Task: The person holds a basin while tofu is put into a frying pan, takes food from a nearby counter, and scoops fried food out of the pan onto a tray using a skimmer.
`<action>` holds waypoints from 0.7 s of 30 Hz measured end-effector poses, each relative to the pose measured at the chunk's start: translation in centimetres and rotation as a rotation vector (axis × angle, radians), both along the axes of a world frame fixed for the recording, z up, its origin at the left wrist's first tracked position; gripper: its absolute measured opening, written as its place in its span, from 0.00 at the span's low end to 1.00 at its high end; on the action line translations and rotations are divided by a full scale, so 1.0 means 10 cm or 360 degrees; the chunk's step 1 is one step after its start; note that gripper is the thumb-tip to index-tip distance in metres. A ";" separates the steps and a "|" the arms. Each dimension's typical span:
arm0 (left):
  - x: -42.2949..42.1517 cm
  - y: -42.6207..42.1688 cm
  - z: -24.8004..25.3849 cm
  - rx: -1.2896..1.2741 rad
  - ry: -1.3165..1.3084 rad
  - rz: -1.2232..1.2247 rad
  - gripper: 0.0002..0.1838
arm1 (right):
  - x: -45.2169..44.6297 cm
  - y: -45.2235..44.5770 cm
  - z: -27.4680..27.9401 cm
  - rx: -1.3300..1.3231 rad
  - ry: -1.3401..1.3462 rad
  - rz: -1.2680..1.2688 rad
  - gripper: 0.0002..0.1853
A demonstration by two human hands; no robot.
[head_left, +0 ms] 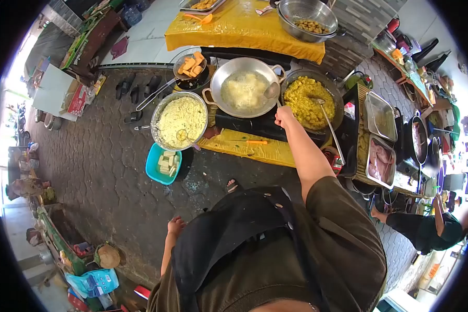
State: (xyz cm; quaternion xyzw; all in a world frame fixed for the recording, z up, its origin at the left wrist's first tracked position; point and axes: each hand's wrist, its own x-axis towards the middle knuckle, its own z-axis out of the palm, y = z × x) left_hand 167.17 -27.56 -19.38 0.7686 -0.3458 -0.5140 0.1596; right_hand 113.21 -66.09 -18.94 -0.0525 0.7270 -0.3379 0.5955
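My right hand [284, 116] is closed around the handle of a metal ladle [271, 90], whose bowl rests at the right inside edge of a silver wok [225, 70]. Pale food [243, 91] bubbles in the wok's oil. My left hand [176, 225] hangs low by my side with curled fingers; whether it holds anything is too small to tell. Left of the wok is a pan of pale yellow batter [181, 122] with a small ladle in it. A turquoise tub [154, 165] with pale blocks stands below. On the right, a dark pan holds yellow food [309, 101] and a long spoon [332, 128].
A strainer with orange fried pieces [191, 66] sits behind the batter. The yellow-covered table [234, 28] bears a colander [308, 37] and orange spatula [207, 20]. Trays of raw meat [382, 160] stand right. Another person [426, 229] is at far right.
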 end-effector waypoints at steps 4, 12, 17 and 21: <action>0.20 -0.14 0.05 0.0238 0.0097 0.0475 0.19 | 0.35 -0.19 0.32 0.0093 0.0121 -0.0177 0.10; 0.34 0.29 -1.17 0.0310 0.0058 0.0288 0.19 | 0.40 -0.47 -0.13 0.0021 -0.0052 -0.0305 0.09; -0.05 -0.10 -0.66 0.0346 -0.0059 0.0099 0.19 | 0.36 -0.51 -0.33 -0.0012 -0.0057 -0.0229 0.08; 0.10 -0.21 -1.09 0.0369 -0.0034 0.0082 0.19 | 0.25 -0.49 -0.16 -0.0044 0.0121 -0.0035 0.07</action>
